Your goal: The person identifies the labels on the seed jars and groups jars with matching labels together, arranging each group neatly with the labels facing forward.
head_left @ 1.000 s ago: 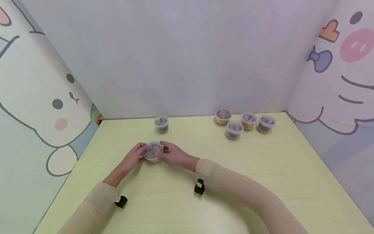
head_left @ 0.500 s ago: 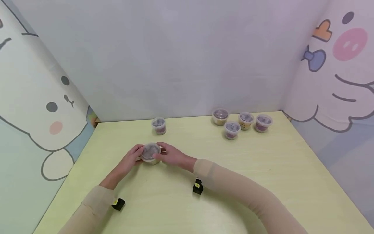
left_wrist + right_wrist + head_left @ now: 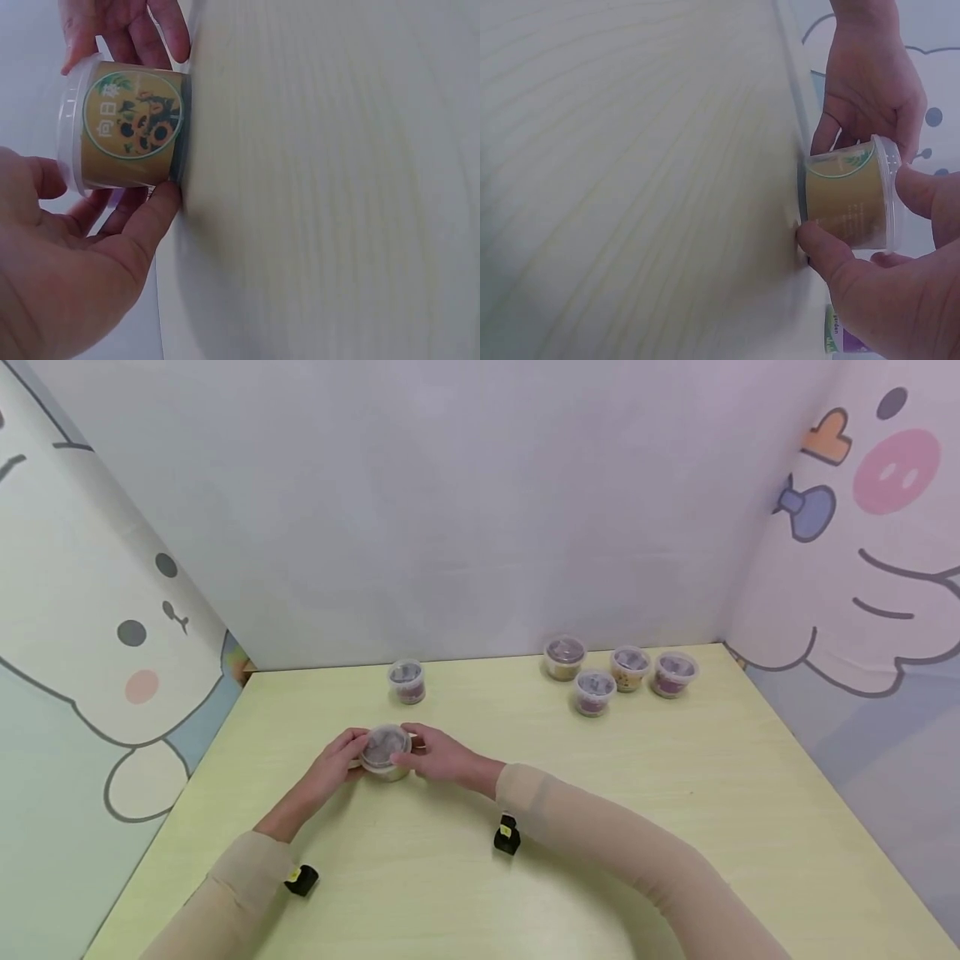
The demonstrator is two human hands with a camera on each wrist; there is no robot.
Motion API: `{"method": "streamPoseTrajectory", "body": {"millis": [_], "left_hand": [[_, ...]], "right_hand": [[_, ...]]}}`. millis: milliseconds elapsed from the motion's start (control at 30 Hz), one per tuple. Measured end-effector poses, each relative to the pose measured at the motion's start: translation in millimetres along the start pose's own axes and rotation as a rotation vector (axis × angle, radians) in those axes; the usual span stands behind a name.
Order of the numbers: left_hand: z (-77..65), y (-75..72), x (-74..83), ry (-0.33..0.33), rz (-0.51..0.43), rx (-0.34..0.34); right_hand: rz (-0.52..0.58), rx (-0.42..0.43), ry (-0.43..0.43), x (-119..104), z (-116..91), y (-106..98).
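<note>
Upright at the left of the table, a lidded plastic tub (image 3: 386,750) stands between both hands. It has a clear lid and a tan label, with a green ring and sunflower drawings facing the left wrist camera. My left hand (image 3: 327,771) grips its left side, and in the left wrist view one digit lies low against the base. From the other side my right hand (image 3: 444,757) holds it, thumb at the lid's edge and another digit down by the base in the right wrist view. Some fingers are hidden behind the tub.
Behind the hands stands a small purple-labelled tub (image 3: 408,683). At the back right are more lidded tubs: two tan (image 3: 564,660) and two purple (image 3: 675,675). The pale wooden table (image 3: 615,802) meets a white back wall (image 3: 465,527). Black wrist cameras (image 3: 507,835) hang under both sleeves.
The head view has shifted slightly, so everything sits a little further left in it. Hands and tub hold nearly the same place and pose.
</note>
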State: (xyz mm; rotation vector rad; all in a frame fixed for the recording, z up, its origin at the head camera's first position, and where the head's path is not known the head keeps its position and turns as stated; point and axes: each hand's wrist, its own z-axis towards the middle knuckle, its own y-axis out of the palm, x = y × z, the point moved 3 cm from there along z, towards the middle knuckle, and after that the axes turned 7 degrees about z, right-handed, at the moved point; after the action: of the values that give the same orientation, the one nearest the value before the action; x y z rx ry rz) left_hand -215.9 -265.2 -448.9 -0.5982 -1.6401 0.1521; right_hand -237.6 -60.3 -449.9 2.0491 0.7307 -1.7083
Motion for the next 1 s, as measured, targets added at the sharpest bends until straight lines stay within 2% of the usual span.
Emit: {"method": "streamPoseTrajectory", "body": {"millis": [433, 533, 600, 733, 800, 933, 1000], "left_hand": [[0.2, -0.7, 6.0, 0.004, 0.042, 0.027], [0.3, 0.3, 13.4, 0.046, 0.139, 0.065], [1.0, 1.3, 19.9, 0.089, 0.24, 0.098], [2.9, 5.5, 34.9, 0.185, 0.432, 0.12], [4.8, 8.4, 42.2, 0.221, 0.506, 0.114], [11.1, 15.8, 58.0, 0.285, 0.674, 0.102], [15.0, 20.0, 67.9, 0.323, 0.77, 0.088]], "right_hand": [[-0.034, -0.018, 0.006, -3, -4, 0], [-0.054, -0.022, 0.018, -5, -8, -4], [-0.083, -0.027, 0.014, -8, -12, -10], [-0.227, -0.051, -0.019, -13, -18, -25], [-0.349, -0.079, -0.04, -16, -23, -35], [-0.639, -0.186, -0.072, -24, -35, -59], [-0.759, -0.263, -0.061, -28, -43, -72]]}}
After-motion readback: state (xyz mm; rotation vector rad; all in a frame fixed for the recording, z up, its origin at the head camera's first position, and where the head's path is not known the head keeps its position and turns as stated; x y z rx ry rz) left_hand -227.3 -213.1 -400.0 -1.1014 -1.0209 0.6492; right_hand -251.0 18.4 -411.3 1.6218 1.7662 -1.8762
